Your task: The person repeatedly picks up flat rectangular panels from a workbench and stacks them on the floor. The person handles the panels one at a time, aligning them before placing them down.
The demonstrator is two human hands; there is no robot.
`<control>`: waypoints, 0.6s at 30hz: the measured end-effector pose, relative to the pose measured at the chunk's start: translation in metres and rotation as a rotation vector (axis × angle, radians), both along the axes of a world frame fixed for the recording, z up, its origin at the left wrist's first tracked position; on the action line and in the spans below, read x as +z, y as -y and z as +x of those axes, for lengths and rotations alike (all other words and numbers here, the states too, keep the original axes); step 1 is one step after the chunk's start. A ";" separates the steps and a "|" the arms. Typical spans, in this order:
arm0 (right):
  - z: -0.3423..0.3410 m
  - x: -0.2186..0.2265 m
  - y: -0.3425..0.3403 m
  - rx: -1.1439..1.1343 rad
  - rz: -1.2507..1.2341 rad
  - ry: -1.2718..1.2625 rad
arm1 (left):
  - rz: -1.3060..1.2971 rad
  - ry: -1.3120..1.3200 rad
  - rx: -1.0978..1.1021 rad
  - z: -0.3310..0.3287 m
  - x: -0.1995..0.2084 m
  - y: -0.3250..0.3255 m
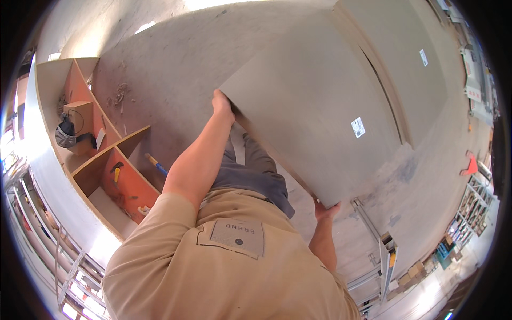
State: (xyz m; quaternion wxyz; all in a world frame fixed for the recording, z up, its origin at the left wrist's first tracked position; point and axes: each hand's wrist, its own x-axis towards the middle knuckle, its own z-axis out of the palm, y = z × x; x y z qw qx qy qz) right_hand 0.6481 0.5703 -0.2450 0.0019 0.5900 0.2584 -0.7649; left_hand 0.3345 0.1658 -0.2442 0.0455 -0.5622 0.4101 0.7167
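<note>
Tilted in front of my legs is a large flat cardboard carton (320, 101), grey-brown with a white label. My left hand (223, 105) grips its near left corner, the thumb side against the edge. At the near right corner, my right hand (326, 210) is closed round the edge, its fingers partly hidden beneath. Beyond this carton, a second flat carton (397, 32) with a similar label lies on the floor, partly covered from view by the first one.
A wooden shelf unit (141, 133) with orange inner panels stands at left, holding a small cardboard box (79, 120), a dark cap-like item (66, 133) and a yellow-handled hammer (117, 170). Metal rails (368, 218) are at lower right. A red piece (470, 164) lies far right.
</note>
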 end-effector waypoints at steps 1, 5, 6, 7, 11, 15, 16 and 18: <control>0.000 0.001 0.002 -0.052 0.019 0.045 | -0.022 0.083 -0.029 0.000 -0.002 0.002; -0.005 0.010 0.004 -0.097 0.041 0.036 | 0.010 0.012 -0.294 -0.005 -0.001 0.020; -0.007 0.013 0.002 -0.122 0.040 0.028 | -0.049 -0.024 -0.353 -0.011 0.002 0.025; -0.007 0.015 0.000 -0.156 0.064 0.047 | -0.068 -0.106 -0.430 -0.016 0.005 0.030; -0.004 0.022 -0.011 -0.151 0.036 -0.008 | 0.079 -0.165 -0.811 -0.041 0.024 0.039; -0.001 0.027 -0.021 -0.117 -0.003 -0.012 | 0.068 -0.120 -0.934 -0.044 0.041 0.032; -0.001 0.029 -0.023 -0.089 0.001 -0.022 | 0.054 -0.113 -0.954 -0.041 0.045 0.029; -0.004 0.032 -0.026 -0.091 -0.028 -0.046 | 0.042 -0.112 -0.981 -0.031 0.052 0.027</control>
